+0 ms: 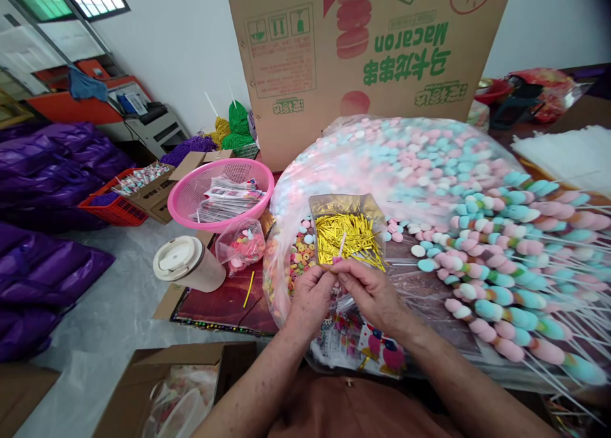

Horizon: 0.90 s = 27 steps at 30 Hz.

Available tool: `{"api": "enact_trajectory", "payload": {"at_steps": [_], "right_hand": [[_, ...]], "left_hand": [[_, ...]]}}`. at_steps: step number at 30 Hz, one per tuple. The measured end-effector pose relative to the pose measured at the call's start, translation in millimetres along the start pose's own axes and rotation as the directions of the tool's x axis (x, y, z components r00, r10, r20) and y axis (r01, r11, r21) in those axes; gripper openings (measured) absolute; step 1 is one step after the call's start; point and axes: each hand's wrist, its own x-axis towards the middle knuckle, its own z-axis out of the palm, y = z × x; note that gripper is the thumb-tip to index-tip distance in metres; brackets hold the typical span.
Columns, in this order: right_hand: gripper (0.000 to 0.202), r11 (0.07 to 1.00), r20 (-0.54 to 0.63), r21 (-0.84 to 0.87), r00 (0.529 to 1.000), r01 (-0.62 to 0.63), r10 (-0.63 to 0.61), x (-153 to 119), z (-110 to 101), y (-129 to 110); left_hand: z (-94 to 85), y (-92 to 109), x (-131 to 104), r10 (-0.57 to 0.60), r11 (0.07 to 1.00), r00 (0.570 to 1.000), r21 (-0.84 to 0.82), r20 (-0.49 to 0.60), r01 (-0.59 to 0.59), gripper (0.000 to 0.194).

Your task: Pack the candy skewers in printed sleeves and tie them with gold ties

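Left hand (309, 296): thumb and fingertips pinched together on a thin piece (328, 268), perhaps a gold tie, though too small to be sure.
Right hand (375, 290): fingertips closed on the same piece, close against the left's; a white stick (342, 243) rises just behind.
Held piece: above the table (233, 307), toward its near edge.
Gold ties (341, 234): heaped just beyond the hands.
Loose tie (249, 289): near the table's near left corner.
Left edge: lidded cup (205, 272), pink basket (176, 205).
Right edge: piled candy skewers (518, 279).
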Motion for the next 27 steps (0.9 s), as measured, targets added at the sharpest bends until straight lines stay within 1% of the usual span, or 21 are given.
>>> {"api": "enact_trajectory", "payload": {"at_steps": [3, 5, 7, 8, 9, 11, 12, 13, 14, 15, 16, 17, 18, 19, 20, 21, 22, 23, 24, 26, 27], "right_hand": [[0.031, 0.999, 0.044, -0.046, 0.999, 0.027, -0.025, 2.0, 3.3, 2.9], [0.038, 0.991, 0.077, -0.131, 0.997, 0.000, 0.011, 2.1, 4.2, 4.1], [0.044, 0.975, 0.074, -0.220, 0.996, -0.027, 0.044, 0.2, 6.7, 3.9], [0.047, 0.967, 0.041, -0.252, 0.998, -0.036, 0.048, -1.5, 8.8, 3.5], [0.049, 0.964, -0.021, -0.262, 0.999, -0.048, 0.044, -3.7, 10.8, 3.1], [0.049, 0.975, -0.176, -0.198, 0.982, -0.097, 0.062, -8.7, 12.5, 1.7], [0.047, 0.984, -0.204, -0.135, 0.975, -0.118, 0.089, -11.1, 10.9, 0.7], [0.042, 0.989, -0.172, -0.075, 0.979, -0.126, 0.111, -13.0, 7.3, -0.7], [0.037, 0.993, -0.095, -0.032, 0.989, -0.115, 0.111, -14.3, 1.8, -2.4], [0.031, 0.997, 0.008, -0.009, 0.997, -0.076, 0.076, -14.9, -5.0, -4.6], [0.026, 1.000, 0.116, 0.000, 0.993, -0.011, 0.011, -14.8, -12.4, -6.9], [0.022, 0.998, 0.207, 0.008, 0.976, 0.063, -0.063, -14.2, -19.3, -9.2], [0.018, 0.993, 0.268, 0.021, 0.956, 0.120, -0.121, -13.3, -24.8, -11.2], [0.016, 0.989, 0.296, 0.036, 0.944, 0.144, -0.148, -12.2, -28.1, -12.6], [0.017, 0.990, 0.306, 0.053, 0.941, 0.132, -0.142, -11.3, -28.9, -13.1], [0.020, 0.994, 0.287, 0.065, 0.952, 0.092, -0.106, -10.7, -27.0, -12.7], [0.024, 0.997, 0.231, 0.063, 0.972, 0.037, -0.050, -10.6, -22.8, -11.5], [0.027, 0.999, 0.153, 0.046, 0.988, -0.021, 0.013, -11.3, -17.1, -9.6], [0.028, 0.997, 0.070, 0.010, 0.995, -0.070, 0.070, -12.7, -10.5, -7.4], [0.029, 0.987, -0.058, -0.095, 0.991, -0.128, 0.123, -17.6, 1.9, -3.3], [0.028, 0.980, -0.089, -0.146, 0.989, -0.131, 0.119, -20.5, 6.6, -1.5]], "left_hand": [[-7.1, -3.5, -4.7, 0.031, 0.994, 0.997, 0.104, 0.064, -0.038, 0.017], [-11.2, -4.3, -7.9, 0.042, 0.987, 0.991, 0.147, 0.127, -0.061, 0.018], [-12.5, -3.9, -10.5, 0.056, 0.988, 0.986, 0.132, 0.154, -0.077, 0.020], [-12.0, -3.3, -11.6, 0.059, 0.993, 0.988, 0.088, 0.144, -0.073, 0.021], [-11.1, -2.2, -12.5, 0.059, 0.998, 0.991, 0.024, 0.122, -0.063, 0.021], [-9.4, 1.2, -14.0, 0.015, 0.992, 0.997, -0.124, 0.076, -0.006, 0.022], [-9.4, 3.6, -14.7, -0.040, 0.981, 0.996, -0.188, 0.085, 0.056, 0.022], [-10.2, 6.3, -15.4, -0.112, 0.963, 0.986, -0.231, 0.124, 0.139, 0.022], [-11.7, 9.3, -16.2, -0.192, 0.939, 0.965, -0.253, 0.181, 0.234, 0.022], [-13.8, 12.3, -17.0, -0.268, 0.908, 0.930, -0.257, 0.251, 0.331, 0.023], [-16.0, 15.3, -17.8, -0.333, 0.873, 0.886, -0.250, 0.322, 0.418, 0.024], [-18.1, 18.2, -18.6, -0.376, 0.842, 0.842, -0.238, 0.386, 0.484, 0.027], [-19.8, 20.7, -19.4, -0.401, 0.818, 0.804, -0.224, 0.440, 0.530, 0.029], [-20.8, 22.7, -20.1, -0.413, 0.803, 0.779, -0.215, 0.472, 0.556, 0.031], [-21.1, 24.2, -20.6, -0.416, 0.796, 0.769, -0.214, 0.485, 0.566, 0.032], [-20.6, 25.0, -21.0, -0.418, 0.795, 0.775, -0.222, 0.475, 0.565, 0.032], [-19.5, 25.1, -21.3, -0.419, 0.797, 0.795, -0.242, 0.438, 0.553, 0.031], [-17.9, 24.3, -21.4, -0.422, 0.800, 0.822, -0.271, 0.382, 0.536, 0.031], [-16.0, 22.9, -21.6, -0.426, 0.801, 0.847, -0.302, 0.317, 0.516, 0.030], [-11.8, 18.7, -21.8, -0.431, 0.804, 0.878, -0.354, 0.207, 0.478, 0.030], [-9.7, 16.3, -22.0, -0.425, 0.809, 0.890, -0.372, 0.165, 0.455, 0.030]]}}
